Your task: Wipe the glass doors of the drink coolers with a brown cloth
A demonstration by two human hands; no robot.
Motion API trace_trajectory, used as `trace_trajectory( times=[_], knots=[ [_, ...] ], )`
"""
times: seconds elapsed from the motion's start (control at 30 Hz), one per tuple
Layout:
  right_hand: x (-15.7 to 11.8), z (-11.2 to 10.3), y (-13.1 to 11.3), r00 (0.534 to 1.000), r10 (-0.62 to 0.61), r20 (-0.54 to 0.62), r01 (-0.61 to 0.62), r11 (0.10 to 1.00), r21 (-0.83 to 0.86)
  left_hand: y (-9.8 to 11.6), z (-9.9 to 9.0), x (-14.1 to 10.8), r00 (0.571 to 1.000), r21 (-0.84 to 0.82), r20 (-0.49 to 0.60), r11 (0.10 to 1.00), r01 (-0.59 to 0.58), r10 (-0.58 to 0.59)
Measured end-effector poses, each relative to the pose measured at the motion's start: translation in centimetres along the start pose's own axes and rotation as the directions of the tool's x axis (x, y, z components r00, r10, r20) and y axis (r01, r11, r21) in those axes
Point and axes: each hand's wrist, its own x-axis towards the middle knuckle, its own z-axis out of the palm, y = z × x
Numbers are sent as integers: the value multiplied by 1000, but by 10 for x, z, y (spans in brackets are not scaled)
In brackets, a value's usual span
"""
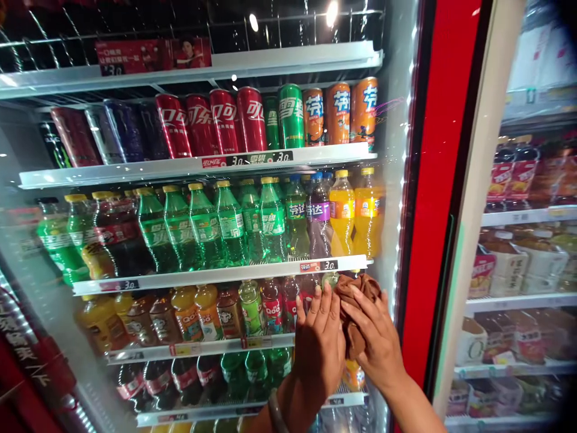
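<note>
Both hands are raised in front of a drinks cooler, low and right of the middle of the view. A crumpled brown cloth (358,290) is bunched under the fingers of my right hand (375,337), which are bent round it. Just left of the cloth, my left hand (319,343) points upward with its fingers slightly apart and nothing visible in it; its thumb side lies close to the cloth. Behind the hands are a shelf of small juice bottles (253,310) and the white shelf edge (225,275) above them.
Red cans (251,120), orange cans (338,114) and green bottles (231,225) stand on the upper shelves. A red upright frame (446,150) borders the cooler on the right. Past it stands another cooler with shelves of bottles (500,174).
</note>
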Motion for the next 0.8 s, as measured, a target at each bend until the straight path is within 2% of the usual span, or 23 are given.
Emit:
trace_trajectory(
  times=[0.07, 0.13, 0.2, 0.27, 0.33, 0.4, 0.47, 0.53, 0.6, 0.67, 0.73, 0.8],
  knots=[
    [0, -9, 15, 999, 16, -37, -17, 999, -33, -5, -4, 2, 1000, 0, 4, 1000, 0, 0],
    [-8, -13, 27, 983, 113, -142, -121, 991, -50, -11, -7, 3, 1000, 14, 7, 1000, 10, -10],
    [-11, -14, 33, 943, 223, -246, -237, 971, -30, -17, -9, 3, 1000, 20, 18, 1000, 16, -16],
    [3, -13, 33, 908, 289, -303, -305, 952, -8, -20, -10, 4, 1000, 9, 0, 1000, 17, -17],
    [37, -14, 31, 886, 316, -338, -333, 943, 8, -23, -10, 8, 999, -1, -36, 1000, 18, -18],
    [75, -16, 26, 867, 320, -381, -336, 942, 27, -24, -10, 14, 997, 6, -77, 1000, 28, -28],
    [96, -16, 20, 880, 285, -380, -296, 955, 30, -26, -12, 19, 994, 25, -97, 999, 46, -44],
    [91, -14, 15, 939, 180, -294, -185, 983, 11, -30, -17, 24, 992, 45, -111, 997, 65, -60],
    [72, -12, 16, 985, 29, -167, -32, 999, -13, -35, -22, 26, 992, 57, -113, 997, 57, -51],
    [58, -11, 23, 989, -48, -141, 44, 999, -31, -39, -25, 27, 995, 57, -100, 998, 30, -25],
    [66, -12, 28, 977, -1, -215, -3, 1000, -16, -39, -23, 27, 995, 54, -98, 998, 27, -22],
    [91, -12, 27, 943, 111, -314, -109, 994, 25, -36, -18, 26, 991, 50, -121, 997, 62, -56]
  ],
)
